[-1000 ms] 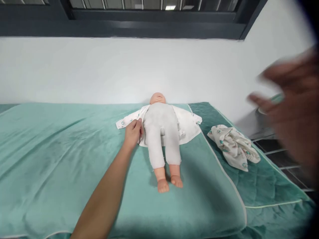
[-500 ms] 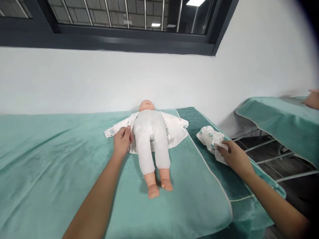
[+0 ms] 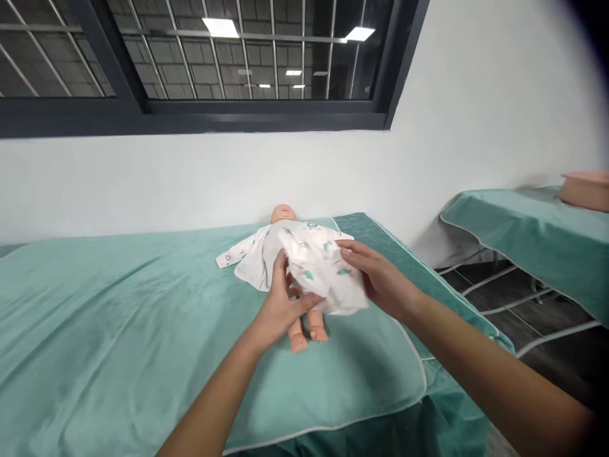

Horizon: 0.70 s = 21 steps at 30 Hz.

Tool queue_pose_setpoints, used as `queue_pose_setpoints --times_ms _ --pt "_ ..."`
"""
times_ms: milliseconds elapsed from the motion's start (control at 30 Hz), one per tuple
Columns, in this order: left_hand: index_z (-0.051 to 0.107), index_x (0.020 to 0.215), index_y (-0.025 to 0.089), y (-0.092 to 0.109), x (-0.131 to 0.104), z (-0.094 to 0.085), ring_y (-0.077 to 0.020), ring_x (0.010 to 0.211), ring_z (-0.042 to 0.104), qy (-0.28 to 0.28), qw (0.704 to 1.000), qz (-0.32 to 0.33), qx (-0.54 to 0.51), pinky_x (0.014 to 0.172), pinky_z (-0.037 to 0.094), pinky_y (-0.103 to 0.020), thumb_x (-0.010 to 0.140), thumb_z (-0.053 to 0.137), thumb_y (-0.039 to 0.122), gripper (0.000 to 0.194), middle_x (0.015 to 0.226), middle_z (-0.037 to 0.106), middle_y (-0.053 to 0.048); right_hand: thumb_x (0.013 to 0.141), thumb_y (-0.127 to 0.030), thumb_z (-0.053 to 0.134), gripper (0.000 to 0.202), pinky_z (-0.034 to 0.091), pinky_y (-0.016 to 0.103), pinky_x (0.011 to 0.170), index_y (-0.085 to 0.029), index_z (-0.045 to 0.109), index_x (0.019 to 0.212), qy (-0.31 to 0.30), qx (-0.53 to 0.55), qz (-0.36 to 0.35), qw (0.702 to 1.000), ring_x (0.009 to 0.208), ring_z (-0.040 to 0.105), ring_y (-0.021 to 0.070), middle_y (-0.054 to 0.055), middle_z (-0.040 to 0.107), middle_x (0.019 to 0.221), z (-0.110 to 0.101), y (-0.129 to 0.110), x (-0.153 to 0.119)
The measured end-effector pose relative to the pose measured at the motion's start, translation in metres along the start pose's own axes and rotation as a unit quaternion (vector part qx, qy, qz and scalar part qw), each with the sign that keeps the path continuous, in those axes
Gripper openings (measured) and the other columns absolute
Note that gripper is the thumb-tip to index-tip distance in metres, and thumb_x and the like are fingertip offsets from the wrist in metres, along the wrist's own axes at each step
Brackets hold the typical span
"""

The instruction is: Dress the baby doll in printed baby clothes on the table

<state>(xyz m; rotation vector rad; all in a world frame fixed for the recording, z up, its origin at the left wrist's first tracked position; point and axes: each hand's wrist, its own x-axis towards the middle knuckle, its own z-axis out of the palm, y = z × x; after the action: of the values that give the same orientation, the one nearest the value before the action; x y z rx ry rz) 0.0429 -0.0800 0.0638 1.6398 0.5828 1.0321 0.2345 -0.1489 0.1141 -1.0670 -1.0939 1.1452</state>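
A white baby garment (image 3: 328,273) with green prints hangs bunched between my hands, blurred by motion, over the doll's middle. My right hand (image 3: 375,273) grips its right side. On the other side, the thumb and fingers of my left hand (image 3: 284,308) are curled around its edge. Behind it a baby doll (image 3: 283,212) lies on its back; its head and bare feet show, while most of its torso and legs are hidden. Spread under the doll is a white printed baby top (image 3: 254,263), one sleeve stretched out to the left.
A green sheet (image 3: 118,330) covers the bed, with a pale-edged green pad (image 3: 371,381) under the doll. At the right, a second green-covered bed (image 3: 523,222) bears a pink basin (image 3: 587,190). A barred window (image 3: 257,63) is set in the white wall.
My right hand has brought the garment from the bed's right side to over the doll. My left hand has left the top's edge and moved right to the garment. The view has tilted up.
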Motion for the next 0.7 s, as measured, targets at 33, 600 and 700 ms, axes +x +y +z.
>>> queue_pose_setpoints --times_ms 33,600,700 --pt "0.036 0.145 0.030 0.008 -0.002 0.001 -0.0269 0.132 0.048 0.020 1.000 -0.004 0.002 0.101 0.048 -0.037 0.072 0.078 0.036 0.084 0.150 0.044 -0.008 0.089 -0.045 0.059 0.039 0.053 0.035 0.085 -0.026 0.057 0.122 -0.045 0.015 -0.009 0.999 0.108 0.064 0.0236 0.007 0.065 0.124 0.008 -0.006 -0.002" --pt "0.053 0.132 0.026 0.106 -0.029 -0.022 -0.0159 0.079 0.059 0.023 0.996 -0.087 -0.006 0.057 0.046 -0.025 0.089 0.053 0.057 0.053 0.105 0.062 -0.007 0.089 -0.035 0.060 0.026 0.052 0.031 0.078 -0.024 0.062 0.112 0.004 -0.283 -0.153 0.947 0.093 0.064 0.0191 0.002 0.068 0.106 0.054 -0.050 -0.036" --pt "0.037 0.146 0.037 0.118 -0.031 -0.025 -0.0206 0.108 0.058 0.055 0.992 0.005 0.115 0.079 0.051 -0.029 0.086 0.063 0.051 0.067 0.135 0.051 -0.007 0.089 -0.047 0.059 0.032 0.051 0.026 0.065 -0.019 0.061 0.104 -0.019 -0.223 -0.116 0.968 0.077 0.064 0.0155 0.003 0.068 0.096 0.051 -0.068 -0.030"
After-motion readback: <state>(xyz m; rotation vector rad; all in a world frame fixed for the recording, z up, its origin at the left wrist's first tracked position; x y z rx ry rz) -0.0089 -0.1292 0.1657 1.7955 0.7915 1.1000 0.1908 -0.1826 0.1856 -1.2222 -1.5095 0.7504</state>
